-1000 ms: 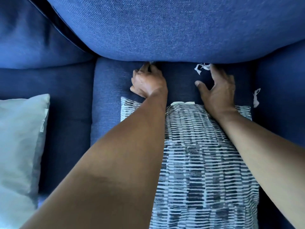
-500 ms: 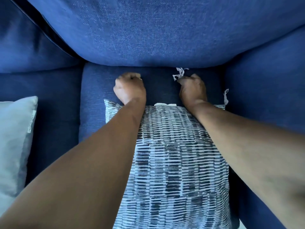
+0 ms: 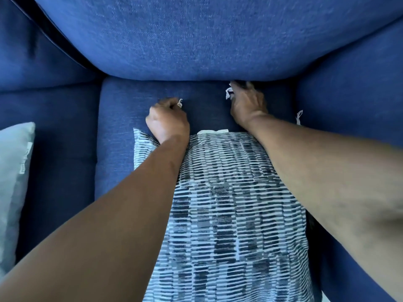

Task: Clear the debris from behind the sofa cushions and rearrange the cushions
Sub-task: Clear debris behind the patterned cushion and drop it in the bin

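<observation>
My left hand (image 3: 168, 122) is a closed fist on the blue seat cushion (image 3: 117, 131), with a small white paper scrap (image 3: 180, 103) poking out of it. My right hand (image 3: 248, 103) reaches to the gap under the big blue back cushion (image 3: 196, 40), fingers curled around a white paper scrap (image 3: 228, 92); its fingertips are hidden in the gap. Another white scrap (image 3: 299, 117) lies at the seat's right edge. A blue-and-white patterned pillow (image 3: 235, 210) lies on the seat under both forearms.
A pale grey pillow (image 3: 13, 171) rests on the neighbouring seat at the left. Blue sofa cushions flank the seat at the left (image 3: 32, 62) and right (image 3: 353, 94).
My left fist has drawn back from the gap with a scrap in it. My right hand, clenched half a second ago, has reached forward again to the gap by the scrap.
</observation>
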### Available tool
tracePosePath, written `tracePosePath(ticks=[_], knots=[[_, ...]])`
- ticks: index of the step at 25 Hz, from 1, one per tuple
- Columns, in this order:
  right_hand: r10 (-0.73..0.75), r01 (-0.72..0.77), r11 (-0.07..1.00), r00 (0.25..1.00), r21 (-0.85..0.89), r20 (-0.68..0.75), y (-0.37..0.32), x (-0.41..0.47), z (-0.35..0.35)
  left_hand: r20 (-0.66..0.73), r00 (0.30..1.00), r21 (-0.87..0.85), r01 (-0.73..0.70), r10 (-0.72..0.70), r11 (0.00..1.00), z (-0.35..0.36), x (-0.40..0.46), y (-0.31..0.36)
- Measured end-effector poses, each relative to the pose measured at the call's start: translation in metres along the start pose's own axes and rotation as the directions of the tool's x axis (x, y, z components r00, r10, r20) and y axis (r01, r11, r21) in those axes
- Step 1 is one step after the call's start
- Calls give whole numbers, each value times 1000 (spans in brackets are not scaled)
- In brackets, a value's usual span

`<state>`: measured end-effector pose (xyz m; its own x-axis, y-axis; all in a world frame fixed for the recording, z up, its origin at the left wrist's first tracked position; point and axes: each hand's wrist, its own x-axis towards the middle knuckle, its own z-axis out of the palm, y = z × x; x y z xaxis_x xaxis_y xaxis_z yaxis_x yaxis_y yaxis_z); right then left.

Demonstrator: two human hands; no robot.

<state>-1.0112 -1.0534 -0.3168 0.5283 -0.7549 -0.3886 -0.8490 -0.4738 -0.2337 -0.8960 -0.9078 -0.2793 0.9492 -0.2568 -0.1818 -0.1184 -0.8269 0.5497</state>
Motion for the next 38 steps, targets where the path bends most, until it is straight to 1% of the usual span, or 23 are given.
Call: tracePosePath(ticks=[1, 3, 5, 6, 8, 10, 12, 14, 16, 18, 20, 22, 24, 29, 32, 34, 38], knots=[[-23, 22, 999, 999, -45, -22, 0, 3, 1, 0, 1000, 6, -2, 2, 1000, 3, 0, -2], [-106, 94, 991, 987, -97, -124, 3, 0, 1, -4, 1000, 13, -1, 1, 1000, 6, 2, -4], [-121, 106, 990, 976, -91, -182, 8, -11, 1, 7, 1000, 12, 6, -6, 1000, 5, 0, -4], [-101, 90, 994, 980, -68, -171, 9, -17, 1, 21, 1000, -1, 14, -14, 1000, 3, 0, -2], [-55, 49, 997, 994, -63, -97, 8, -28, -6, 60, 997, -40, 43, -40, 998, -3, 1, 3], [-56, 54, 996, 998, -73, -20, 7, -36, -19, 98, 991, -76, 93, -86, 993, -14, 0, 11], [-72, 73, 996, 997, -53, 26, 4, -51, -35, 117, 989, -111, 106, -93, 988, -34, -5, 22], [-66, 66, 998, 998, -2, 5, 1, -73, -49, 105, 993, -144, 62, -47, 988, -59, -16, 30], [-88, 100, 988, 990, 114, -109, -6, -104, -63, 102, 995, -165, 15, 2, 986, -85, -31, 32], [-164, 227, 946, 951, 233, -261, -14, -139, -80, 92, 995, -158, -36, 51, 987, -114, -48, 31], [-219, 338, 889, 907, 310, -360, -23, -171, -98, 78, 993, -170, -72, 86, 983, -144, -69, 29], [-242, 402, 852, 871, 336, -428, -32, -198, -112, 69, 993, -214, -83, 100, 973, -171, -90, 28], [-260, 444, 839, 836, 316, -484, -44, -225, -127, 45, 992, -249, -103, 118, 963, -200, -108, 27], [-359, 557, 769, 782, 313, -509, -66, -293, -165, -76, 985, -254, -167, 153, 953, -279, -162, 16], [-461, 635, 728, 732, 258, -501, -84, -326, -181, -150, 981, -265, -161, 125, 951, -326, -190, -3], [-524, 686, 688, 696, 238, -490, -105, -343, -189, -208, 975, -259, -138, 85, 956, -359, -203, -22], [-604, 760, 615, 625, 209, -496, -159, -379, -193, -292, 956, -270, -57, -25, 961, -408, -222, -67]])
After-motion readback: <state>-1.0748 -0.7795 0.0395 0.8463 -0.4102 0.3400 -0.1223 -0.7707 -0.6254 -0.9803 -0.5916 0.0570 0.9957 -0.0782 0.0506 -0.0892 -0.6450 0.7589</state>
